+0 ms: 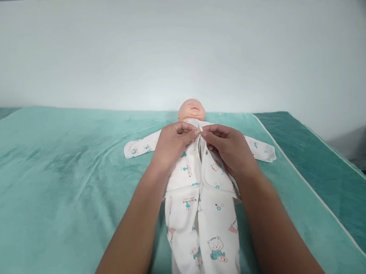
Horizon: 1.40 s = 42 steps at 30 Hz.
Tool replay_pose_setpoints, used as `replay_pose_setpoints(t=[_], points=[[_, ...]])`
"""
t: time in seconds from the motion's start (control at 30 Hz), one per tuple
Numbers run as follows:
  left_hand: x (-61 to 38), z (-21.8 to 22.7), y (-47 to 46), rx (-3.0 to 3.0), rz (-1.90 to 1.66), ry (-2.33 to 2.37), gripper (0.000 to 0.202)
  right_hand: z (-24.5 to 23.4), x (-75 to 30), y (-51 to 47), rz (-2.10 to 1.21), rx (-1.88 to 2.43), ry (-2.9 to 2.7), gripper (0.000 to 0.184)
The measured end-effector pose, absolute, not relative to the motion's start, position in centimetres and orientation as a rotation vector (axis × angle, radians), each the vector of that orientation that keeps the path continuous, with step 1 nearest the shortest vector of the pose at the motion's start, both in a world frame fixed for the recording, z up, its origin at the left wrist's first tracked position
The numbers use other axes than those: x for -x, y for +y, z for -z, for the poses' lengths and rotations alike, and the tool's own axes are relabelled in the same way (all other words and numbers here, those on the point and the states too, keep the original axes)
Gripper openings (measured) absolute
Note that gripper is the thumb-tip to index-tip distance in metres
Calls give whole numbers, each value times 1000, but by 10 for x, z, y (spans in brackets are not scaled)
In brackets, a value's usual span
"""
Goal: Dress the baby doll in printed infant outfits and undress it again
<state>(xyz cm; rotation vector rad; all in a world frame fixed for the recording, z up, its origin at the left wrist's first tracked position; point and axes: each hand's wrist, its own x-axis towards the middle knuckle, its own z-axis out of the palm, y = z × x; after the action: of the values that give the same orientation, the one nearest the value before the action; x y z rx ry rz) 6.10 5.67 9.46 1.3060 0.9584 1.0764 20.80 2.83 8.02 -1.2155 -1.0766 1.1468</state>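
A baby doll (191,108) lies on its back on a teal blanket (64,173), dressed in a white printed romper (202,210) with its sleeves spread out to both sides. My left hand (172,144) pinches the romper's left front edge near the collar. My right hand (228,148) pinches the opposite edge, and the fingertips of both hands meet at the top of the chest opening. Both hands are closed on the fabric. Small snaps run down the romper's front between my hands.
The teal blanket has a white trimmed edge (300,177) running down the right. Beyond it lies a darker quilted green surface (334,173). A plain white wall (177,50) stands behind.
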Motion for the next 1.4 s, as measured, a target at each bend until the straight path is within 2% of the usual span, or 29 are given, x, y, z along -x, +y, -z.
replay_pose_setpoints(t=[0.23, 0.5, 0.63, 0.83, 1.17, 1.4], points=[[-57, -91, 60, -1263, -1055, 948, 20, -85, -208, 24, -1199, 1247, -1141, 35], [-54, -94, 58, -1412, -965, 1034, 18, -89, -206, 24, -1044, 1447, -1311, 31], [-55, -94, 58, -1492, -945, 1060, 24, -92, -201, 22, -890, 1550, -1413, 21], [-58, -95, 55, -1496, -921, 1147, 19, -93, -193, 20, -674, 1616, -1530, 8], [-55, -98, 52, -1351, -941, 1052, 23, -94, -196, 17, -765, 1603, -1522, 26], [-49, -103, 53, -1415, -861, 1090, 18, -95, -194, 15, -688, 1651, -1630, 32]])
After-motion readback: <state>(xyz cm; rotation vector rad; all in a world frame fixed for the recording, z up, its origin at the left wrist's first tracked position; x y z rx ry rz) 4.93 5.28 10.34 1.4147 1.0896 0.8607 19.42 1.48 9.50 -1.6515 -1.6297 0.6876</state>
